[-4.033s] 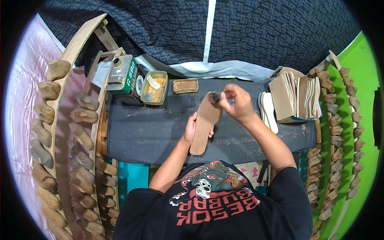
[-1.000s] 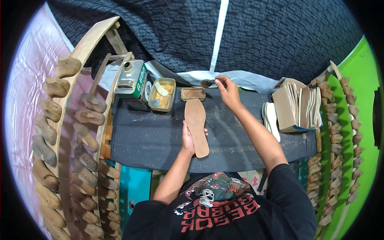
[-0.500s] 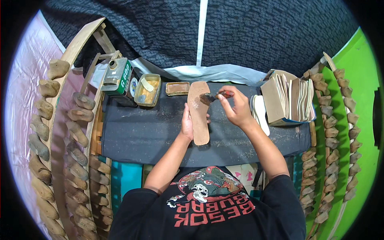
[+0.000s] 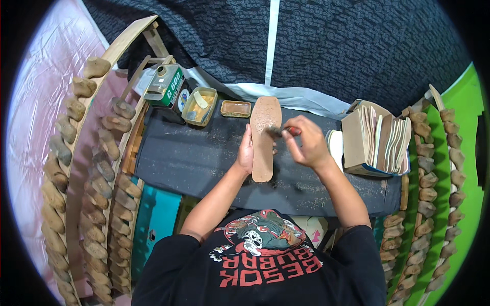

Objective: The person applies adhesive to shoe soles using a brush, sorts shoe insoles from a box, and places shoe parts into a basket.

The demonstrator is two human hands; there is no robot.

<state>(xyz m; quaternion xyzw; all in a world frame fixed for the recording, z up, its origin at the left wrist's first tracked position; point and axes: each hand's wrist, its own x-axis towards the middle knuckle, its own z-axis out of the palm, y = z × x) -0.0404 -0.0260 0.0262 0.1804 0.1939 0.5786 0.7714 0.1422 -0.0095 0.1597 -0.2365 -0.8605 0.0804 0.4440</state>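
My left hand (image 4: 247, 152) is closed round a brown, shoe-shaped sole (image 4: 262, 160), held upright above the table with its wide end away from me. The thumb lies along the left edge, and fingertips show past the right edge. A shiny wet patch covers part of the sole's upper half. In my right hand (image 4: 309, 140) is a small brush with a red handle (image 4: 292, 131). Its dark tip meets the sole near the middle of the right edge. The brush is slightly blurred.
Along the table's (image 4: 204, 171) back stand a metal can (image 4: 166, 92), a glue-stained tub (image 4: 200, 107) with a pale scraper, and a shallow amber tray (image 4: 236, 108). Right of them, a cardboard box (image 4: 357, 145) holds several upright soles beside white soles (image 4: 335, 145). Racks of wooden shoe lasts (image 4: 55, 196) flank both sides.
The brush has moved down the sole toward its middle. The wet patch looks larger. My view has shifted, so the whole scene sits differently; my left hand keeps its hold.
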